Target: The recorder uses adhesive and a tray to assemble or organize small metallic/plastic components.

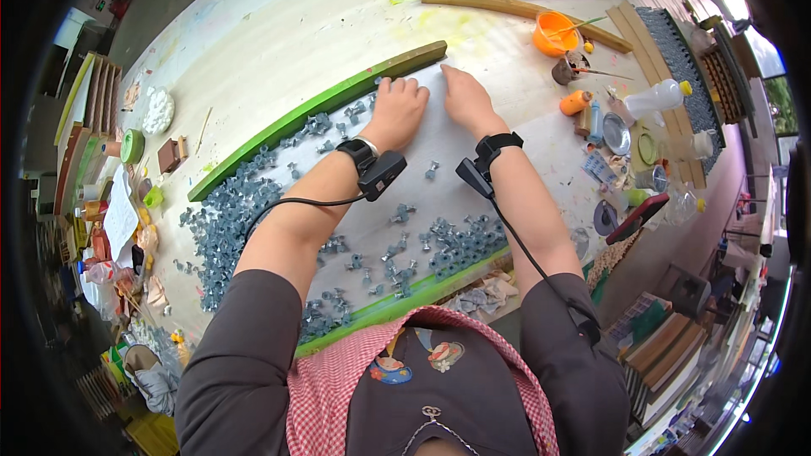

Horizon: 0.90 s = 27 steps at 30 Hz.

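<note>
Many small blue-grey pieces (228, 224), each with a wide head and a short stem, lie on a white sheet (380, 228). They heap at the left and gather near the front right, with a few scattered between. My left hand (399, 110) is at the far side of the sheet, close to a green-edged wooden strip (329, 97). Its fingers are bent downward and closed, and what they hold, if anything, is hidden. Just right of it, my right hand (467, 101) is apart from the pieces, with fingers stretched forward near the strip's end and nothing visible in them.
A second green strip (405, 300) borders the sheet's near side. At the right stand an orange bowl (553, 34) with a stick, an orange bottle (575, 102), a clear plastic bottle (655, 99) and a phone (637, 218). A long wooden bar (507, 8) lies farther back.
</note>
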### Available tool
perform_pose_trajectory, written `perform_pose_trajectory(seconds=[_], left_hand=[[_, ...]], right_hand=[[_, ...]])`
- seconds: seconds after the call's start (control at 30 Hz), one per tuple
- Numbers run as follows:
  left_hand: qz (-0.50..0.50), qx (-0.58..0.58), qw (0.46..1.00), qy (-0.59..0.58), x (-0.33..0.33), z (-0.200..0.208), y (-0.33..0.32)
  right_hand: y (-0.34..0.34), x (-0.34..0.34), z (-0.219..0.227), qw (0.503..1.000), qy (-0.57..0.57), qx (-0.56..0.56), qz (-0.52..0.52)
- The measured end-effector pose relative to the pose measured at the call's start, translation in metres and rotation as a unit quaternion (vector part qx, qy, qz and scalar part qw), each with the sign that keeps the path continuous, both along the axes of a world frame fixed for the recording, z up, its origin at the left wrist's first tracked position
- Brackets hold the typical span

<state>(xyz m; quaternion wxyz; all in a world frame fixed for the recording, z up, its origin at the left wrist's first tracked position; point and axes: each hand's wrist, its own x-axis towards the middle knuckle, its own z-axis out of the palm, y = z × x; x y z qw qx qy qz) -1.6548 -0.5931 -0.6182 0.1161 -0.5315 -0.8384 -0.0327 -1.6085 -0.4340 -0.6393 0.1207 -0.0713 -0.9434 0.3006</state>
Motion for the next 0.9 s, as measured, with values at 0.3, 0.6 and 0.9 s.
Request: perform_pose_trajectory(seconds=[0.3,0.6,0.9], left_hand=[[0.148,-0.054,0.987,0.035,0.004,0.021,-0.076],[0.282,-0.145,0.948,0.007,0.033,0.059,-0.207],[0.362,-0.204,0.91,-0.012,0.047,0.094,-0.278]], right_hand=[[-0.007,-0.005,0.003,0.994,-0.067,-0.075,-0.051],[-0.01,0.001,-0.008,0.995,-0.023,-0.069,-0.064],[0.004,-0.008,-0.018,0.989,-0.036,-0.134,-0.057]])
